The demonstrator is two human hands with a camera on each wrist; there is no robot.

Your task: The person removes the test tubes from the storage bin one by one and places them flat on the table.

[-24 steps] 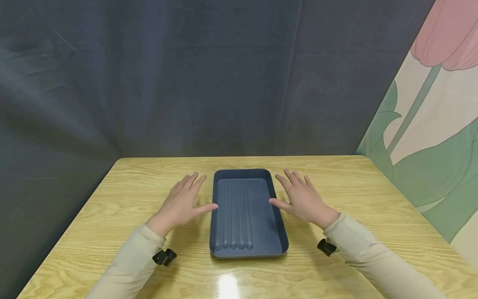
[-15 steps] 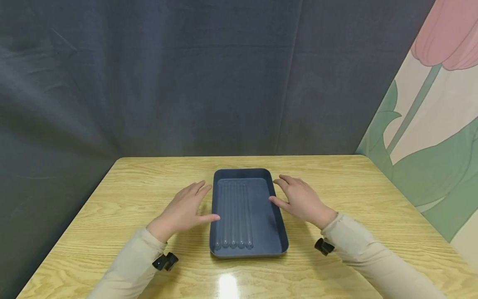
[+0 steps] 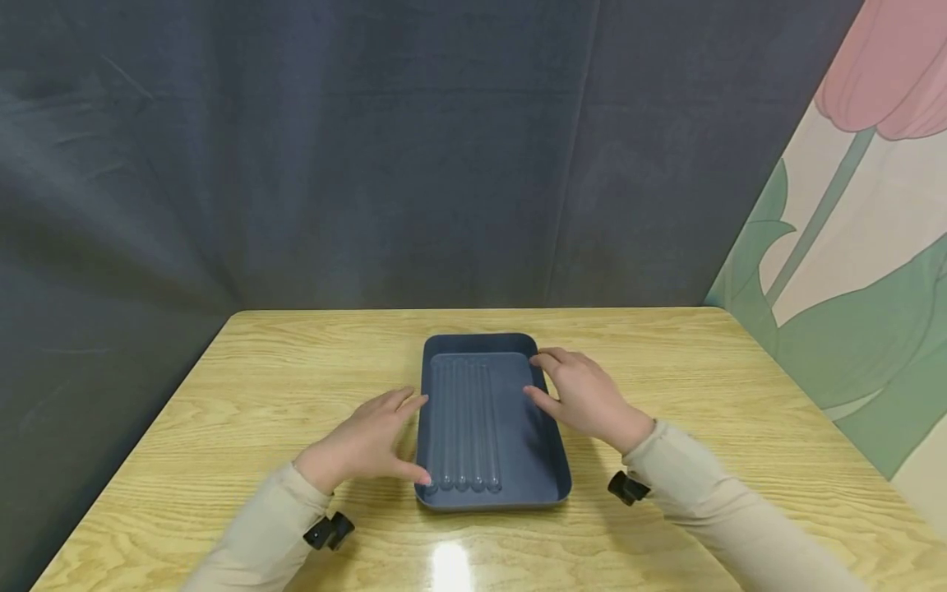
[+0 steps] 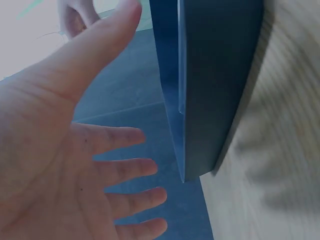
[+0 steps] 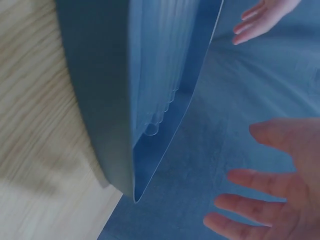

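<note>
Five clear tubes (image 3: 462, 427) lie side by side, running lengthwise, in the left half of one dark blue tray (image 3: 525, 436), their rounded ends toward the near side. The tray lies flat near the middle of the table (image 3: 222, 427), its long sides to left and right. The left hand (image 3: 366, 440) hovers by the tray's left side, palm turned toward it, with the thumb reaching over the near left corner beside the end of the leftmost tube and the four fingers extended. It grips nothing; the left wrist view shows a gap between those fingers and the tray. The right hand (image 3: 588, 399) hovers by the opposite side, set farther forward than the left, thumb and fingertips over the right rim. Its fingers are loosely extended and apart from one another, likewise gripping nothing; in the right wrist view they are apart from the tray. Two pale sleeves (image 3: 725, 501) cover the forearms, and two black devices (image 3: 329, 532) sit at the wrists, one on each. The single wood-grained table bears one bright reflection (image 3: 452, 567) at its near edge. Beyond it hangs a dark blue-grey curtain (image 3: 399, 156), and at the right is a wall (image 3: 858, 238) painted with one pink tulip (image 3: 880, 74) and green leaves (image 3: 851, 353)
</note>
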